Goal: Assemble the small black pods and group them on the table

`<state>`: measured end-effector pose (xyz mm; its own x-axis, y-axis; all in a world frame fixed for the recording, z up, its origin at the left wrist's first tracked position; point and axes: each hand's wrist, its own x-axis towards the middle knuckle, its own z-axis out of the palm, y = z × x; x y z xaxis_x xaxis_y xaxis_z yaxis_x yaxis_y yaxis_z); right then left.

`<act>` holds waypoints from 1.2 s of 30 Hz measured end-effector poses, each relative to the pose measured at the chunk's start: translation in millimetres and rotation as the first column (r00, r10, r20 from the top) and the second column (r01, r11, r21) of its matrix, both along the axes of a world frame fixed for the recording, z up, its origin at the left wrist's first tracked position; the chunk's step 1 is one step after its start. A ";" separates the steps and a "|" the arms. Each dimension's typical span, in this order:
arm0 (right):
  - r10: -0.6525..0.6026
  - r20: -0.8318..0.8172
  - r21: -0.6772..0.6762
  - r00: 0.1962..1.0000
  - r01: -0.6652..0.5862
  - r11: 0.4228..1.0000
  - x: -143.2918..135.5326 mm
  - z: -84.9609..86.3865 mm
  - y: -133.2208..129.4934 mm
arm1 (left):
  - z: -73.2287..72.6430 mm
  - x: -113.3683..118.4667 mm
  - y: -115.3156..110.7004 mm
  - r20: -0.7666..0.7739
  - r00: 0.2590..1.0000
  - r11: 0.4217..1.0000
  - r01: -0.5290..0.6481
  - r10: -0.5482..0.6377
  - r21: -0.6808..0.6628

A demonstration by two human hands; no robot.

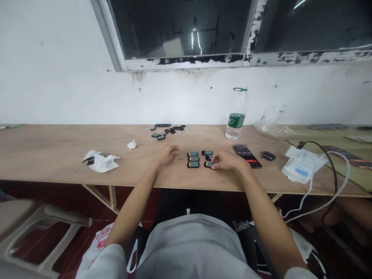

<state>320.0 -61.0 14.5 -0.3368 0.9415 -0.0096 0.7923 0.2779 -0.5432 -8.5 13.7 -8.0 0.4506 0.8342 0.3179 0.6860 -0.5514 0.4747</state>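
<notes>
Near the wooden surface's (174,177) front edge, the right hand's (223,159) fingers grasp a flat black-and-grey rectangular module (208,164), apparently aligning it, which calls for steadiness. The left hand (166,155), beside small pale cylinders (179,157), is blurred: grasp unclear.

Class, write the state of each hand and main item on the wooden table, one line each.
Bare right hand: fingertips on a black-edged grey rectangular piece.
Bare left hand: beside small pale pieces; grip unclear.
Three black-edged grey rectangular pieces: lined up, flat.
Clear plastic bottle, green label: upright, partly filled.
Black rectangular phone: flat, screen lit.
Larger white tissue: crumpled.
</notes>
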 end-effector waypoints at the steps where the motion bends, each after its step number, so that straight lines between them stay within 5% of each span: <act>1: -0.012 0.006 0.005 1.000 0.012 1.000 -0.6 -0.3 0.8 | -0.3 0.3 -0.1 -0.010 1.000 1.000 0.001 -0.001 -0.013; 8: -0.028 0.107 0.002 0.994 0.028 1.000 -2.2 5.5 -3.1 | 4.7 0.7 -6.4 -0.044 0.999 0.999 0.014 -0.016 -0.048; 16: 0.086 -0.064 -0.050 0.994 -0.089 0.995 -1.7 0.3 0.4 | 1.9 1.1 -4.1 0.002 0.999 0.993 0.052 -0.052 -0.108; 22: 0.111 -0.163 0.077 0.980 -0.100 0.992 -7.4 3.3 -1.1 | 1.0 1.1 -3.9 0.015 0.999 0.996 0.035 -0.034 -0.079; 27: 0.101 -0.288 0.172 0.952 -0.053 0.984 -18.2 6.7 -5.1 | 12.1 6.3 -10.9 0.027 0.999 0.999 0.038 -0.038 0.032; 36: 0.050 -0.626 0.095 0.778 0.013 0.995 -48.1 19.8 -20.8 | 41.6 41.4 -57.6 0.051 0.946 0.908 0.290 -0.320 0.303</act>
<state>271.8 -81.7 34.3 -0.2561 0.9213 0.2925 0.2794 0.3602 -0.8900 33.0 -44.0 33.6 0.6231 0.5265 0.5785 0.4211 -0.8490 0.3191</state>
